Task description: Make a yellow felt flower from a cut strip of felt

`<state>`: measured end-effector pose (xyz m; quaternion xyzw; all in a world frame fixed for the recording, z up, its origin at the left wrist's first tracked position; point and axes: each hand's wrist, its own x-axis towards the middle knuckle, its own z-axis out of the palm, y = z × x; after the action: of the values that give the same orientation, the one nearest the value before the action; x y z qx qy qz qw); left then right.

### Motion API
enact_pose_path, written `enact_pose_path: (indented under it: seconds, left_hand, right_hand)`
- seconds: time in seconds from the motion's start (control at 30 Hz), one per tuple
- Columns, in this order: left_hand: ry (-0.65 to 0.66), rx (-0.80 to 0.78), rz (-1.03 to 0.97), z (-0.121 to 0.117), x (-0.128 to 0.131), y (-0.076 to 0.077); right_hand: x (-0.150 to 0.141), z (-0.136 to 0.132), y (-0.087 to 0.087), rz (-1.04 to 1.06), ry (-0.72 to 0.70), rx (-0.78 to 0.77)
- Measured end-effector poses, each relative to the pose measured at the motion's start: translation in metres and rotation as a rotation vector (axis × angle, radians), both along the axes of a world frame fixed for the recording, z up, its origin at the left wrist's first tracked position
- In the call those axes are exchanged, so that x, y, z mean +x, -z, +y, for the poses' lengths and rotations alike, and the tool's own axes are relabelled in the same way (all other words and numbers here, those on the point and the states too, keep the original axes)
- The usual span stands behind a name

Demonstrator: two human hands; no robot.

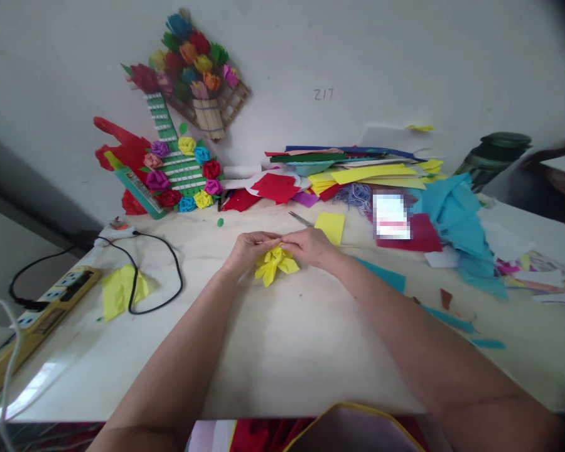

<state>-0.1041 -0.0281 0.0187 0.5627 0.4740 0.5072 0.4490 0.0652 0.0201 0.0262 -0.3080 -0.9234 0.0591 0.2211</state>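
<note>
At mid-surface, the left hand (248, 249) and right hand (311, 246) meet, fingers pinched closed on a folded yellow paper flower (274, 264) that rests on the pale surface (282, 351). Just beyond lie scissors (301, 219) and a yellow paper square (330, 226). Coloured paper sheets (358, 169) pile up near the wall, with a black cable (160, 276) looping at left.

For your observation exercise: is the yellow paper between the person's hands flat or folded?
Folded: the yellow paper shows pointed, petal-like flaps bunched between the left hand and right hand.
</note>
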Motion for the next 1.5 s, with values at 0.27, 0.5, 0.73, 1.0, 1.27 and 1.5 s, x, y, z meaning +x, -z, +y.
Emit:
enact_pose_path:
  seconds: [0.27, 0.5, 0.73, 1.0, 1.27, 1.5]
  left_hand:
    - [0.03, 0.004, 0.02, -0.002, 0.003, -0.003]
    - [0.046, -0.019, 0.051, -0.001, 0.001, 0.0]
    - [0.082, 0.0, 0.052, 0.0, 0.0, 0.002]
    - [0.118, -0.014, 0.069, -0.001, -0.002, -0.003]
    - [0.146, -0.015, 0.124, -0.001, -0.001, -0.001]
    - [0.135, -0.007, 0.153, -0.001, -0.002, -0.002]
  right_hand:
    - [-0.001, -0.003, -0.001, -0.046, 0.009, 0.121]
    - [-0.002, -0.004, 0.003, -0.087, -0.01, 0.243]
    - [-0.002, -0.006, 0.005, -0.143, -0.055, 0.356]
    - [-0.004, -0.003, 0.014, -0.048, -0.029, 0.305]
    - [0.0, -0.002, 0.004, 0.083, -0.005, -0.038]
    - [0.003, 0.007, 0.006, 0.115, -0.056, -0.259]
